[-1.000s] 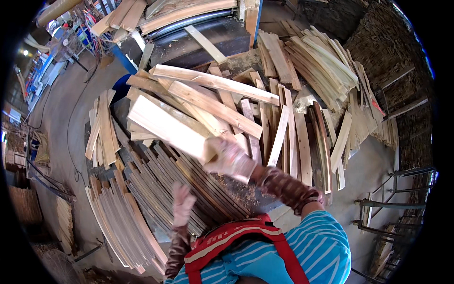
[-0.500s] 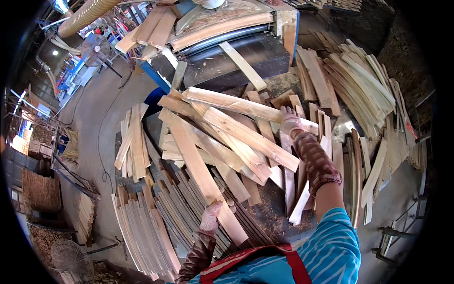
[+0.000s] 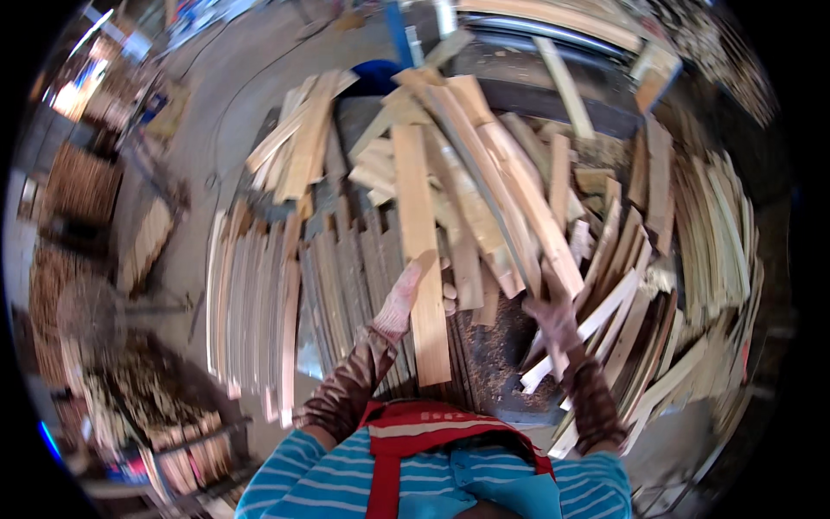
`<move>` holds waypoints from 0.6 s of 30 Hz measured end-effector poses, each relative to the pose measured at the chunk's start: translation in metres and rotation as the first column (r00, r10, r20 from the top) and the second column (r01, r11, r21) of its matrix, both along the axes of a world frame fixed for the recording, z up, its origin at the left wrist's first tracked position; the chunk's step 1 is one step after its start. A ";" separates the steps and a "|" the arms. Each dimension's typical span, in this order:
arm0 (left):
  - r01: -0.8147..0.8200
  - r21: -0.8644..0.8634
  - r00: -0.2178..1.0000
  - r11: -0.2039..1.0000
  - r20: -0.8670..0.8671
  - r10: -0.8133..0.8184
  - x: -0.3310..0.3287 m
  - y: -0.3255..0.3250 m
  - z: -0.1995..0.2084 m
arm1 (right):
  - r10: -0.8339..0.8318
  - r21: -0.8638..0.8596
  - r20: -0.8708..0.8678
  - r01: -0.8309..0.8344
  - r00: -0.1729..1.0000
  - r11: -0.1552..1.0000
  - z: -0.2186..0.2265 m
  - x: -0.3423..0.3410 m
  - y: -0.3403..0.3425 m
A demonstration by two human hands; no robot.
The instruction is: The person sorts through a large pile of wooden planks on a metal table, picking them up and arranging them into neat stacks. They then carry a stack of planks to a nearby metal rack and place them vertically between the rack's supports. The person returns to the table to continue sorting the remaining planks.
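Observation:
My left hand (image 3: 405, 301), in a pale glove, grips a flat, light wooden board (image 3: 421, 199) near its lower end. Its thumb lies on top and the fingertips show past the right edge. At the near end of another long wooden board (image 3: 540, 212) is my right hand (image 3: 556, 318), blurred by motion, its fingers closed around that end. That board slopes across the loose pile, beside a further plank (image 3: 484, 182). Patterned sleeve covers wrap both forearms.
Rows of narrow strips (image 3: 255, 298) stand packed at the left, beside darker strips (image 3: 333, 277). A loose bundle (image 3: 307, 143) lies behind them. Long slats (image 3: 713, 233) are stacked at the right. At the back, a machine with a metal roller (image 3: 553, 35) carries one slat (image 3: 564, 86).
The view has turned and tipped downward. My right hand has come nearer to my body, and its board now slopes more steeply toward me. My left hand still holds the same board.

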State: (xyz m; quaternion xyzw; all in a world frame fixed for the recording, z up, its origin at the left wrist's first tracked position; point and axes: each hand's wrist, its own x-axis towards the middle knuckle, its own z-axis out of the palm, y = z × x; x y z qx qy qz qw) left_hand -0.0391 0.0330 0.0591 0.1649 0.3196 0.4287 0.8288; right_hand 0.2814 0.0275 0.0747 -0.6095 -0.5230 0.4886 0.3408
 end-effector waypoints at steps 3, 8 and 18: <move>-0.035 0.065 0.971 0.997 -0.233 0.049 -0.040 -0.031 0.011 | 0.020 0.017 -0.045 -0.019 0.999 1.000 -0.054 -0.028 -0.075; -0.287 0.016 0.520 0.958 -0.837 0.170 -0.135 -0.097 -0.007 | -0.054 -0.298 -0.280 -0.034 0.959 0.954 -0.106 -0.063 -0.153; -0.149 0.337 -0.474 0.929 -0.849 0.232 -0.286 -0.240 -0.126 | 0.043 -0.297 -0.392 -0.170 0.919 0.939 -0.172 -0.076 -0.165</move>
